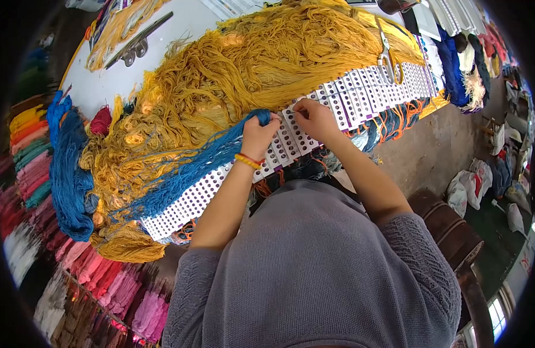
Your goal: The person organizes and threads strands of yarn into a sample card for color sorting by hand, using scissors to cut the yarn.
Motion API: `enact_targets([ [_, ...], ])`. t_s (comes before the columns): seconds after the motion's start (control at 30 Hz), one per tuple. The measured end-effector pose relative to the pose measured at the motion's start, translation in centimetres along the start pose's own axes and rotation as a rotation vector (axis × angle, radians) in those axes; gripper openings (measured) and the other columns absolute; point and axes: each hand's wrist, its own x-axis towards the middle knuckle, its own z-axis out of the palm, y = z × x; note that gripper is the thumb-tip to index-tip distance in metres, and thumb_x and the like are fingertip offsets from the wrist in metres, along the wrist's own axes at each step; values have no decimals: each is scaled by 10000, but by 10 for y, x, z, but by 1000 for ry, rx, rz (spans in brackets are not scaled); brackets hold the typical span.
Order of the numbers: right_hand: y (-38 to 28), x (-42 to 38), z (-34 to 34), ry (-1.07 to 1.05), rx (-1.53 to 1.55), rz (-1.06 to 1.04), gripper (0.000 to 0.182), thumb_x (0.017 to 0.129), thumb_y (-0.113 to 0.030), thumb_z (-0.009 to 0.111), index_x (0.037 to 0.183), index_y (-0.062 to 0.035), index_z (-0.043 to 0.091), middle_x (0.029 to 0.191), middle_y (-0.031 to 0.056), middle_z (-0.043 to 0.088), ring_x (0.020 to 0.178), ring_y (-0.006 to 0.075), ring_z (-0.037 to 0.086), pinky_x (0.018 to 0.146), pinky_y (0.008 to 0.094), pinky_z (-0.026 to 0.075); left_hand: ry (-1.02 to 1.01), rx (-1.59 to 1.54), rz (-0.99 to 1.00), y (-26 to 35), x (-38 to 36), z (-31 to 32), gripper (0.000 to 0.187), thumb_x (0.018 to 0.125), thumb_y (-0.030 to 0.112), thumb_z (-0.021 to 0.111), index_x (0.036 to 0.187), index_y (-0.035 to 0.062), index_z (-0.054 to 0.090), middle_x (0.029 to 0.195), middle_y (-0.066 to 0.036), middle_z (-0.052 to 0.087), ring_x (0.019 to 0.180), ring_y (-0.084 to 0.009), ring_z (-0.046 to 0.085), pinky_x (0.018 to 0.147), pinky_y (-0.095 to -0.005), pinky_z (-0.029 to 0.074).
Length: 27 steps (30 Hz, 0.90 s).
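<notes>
My left hand (259,137), with a yellow and red bracelet at its wrist, is closed on a bundle of blue thread (206,152) that trails down to the left over the yellow thread. Just right of it, my right hand (315,120) is closed in a pinch above the white perforated cards (348,100); whatever its fingertips hold is too small to make out. Behind both hands lies a large heap of golden yellow thread (250,55). Scissors (387,58) with yellow handles rest on the cards and thread at the right.
A dark metal clip bar (138,43) lies on the white table (84,87). Blue skeins (70,174) hang at its left edge. Pink and red skeins (105,278) are at the lower left. A brown chair (444,226) and white bags (473,182) stand at the right.
</notes>
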Motion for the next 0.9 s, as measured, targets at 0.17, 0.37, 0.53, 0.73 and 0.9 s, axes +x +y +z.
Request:
enact_targets([
  [0.17, 6, 4, -2, -75, 194, 22, 130, 778, -129, 579, 835, -13, 587, 736, 53, 598, 651, 113, 555, 595, 250, 441, -398, -650, -289, 28, -7, -4, 214, 833, 164, 490, 986, 21, 536, 586, -28, 490, 422, -56, 342, 394, -180, 250],
  [0.37, 13, 3, -1, -153, 586, 148, 92, 807, -73, 555, 868, -10, 581, 713, -21, 547, 671, 47, 471, 599, 196, 388, -72, 372, 31, -24, 10, -1, 265, 810, 300, 545, 755, 46, 598, 559, 2, 506, 493, -98, 468, 453, -237, 366],
  [0.53, 20, 5, 12, -38, 444, 59, 269, 766, -45, 583, 1025, -29, 509, 851, 11, 496, 647, 54, 457, 583, 197, 391, 345, -377, -111, 5, -43, -199, 147, 759, 226, 546, 773, 80, 557, 593, 30, 449, 471, -45, 387, 403, -182, 306],
  [0.73, -6, 3, 23, 50, 326, 118, 159, 782, -93, 567, 927, -29, 558, 723, 11, 541, 630, 74, 488, 569, 216, 412, 612, -94, -53, 14, -89, -240, 338, 814, 363, 486, 972, 74, 562, 867, -50, 601, 489, -35, 403, 405, -159, 307],
  [0.9, -80, -37, 64, -379, 758, 98, 136, 769, -136, 580, 790, -2, 573, 661, 39, 567, 545, 99, 520, 512, 235, 428, -186, -519, -156, 44, -78, -62, 527, 906, 421, 319, 1182, -11, 443, 1148, -80, 504, 963, -163, 518, 720, -281, 456],
])
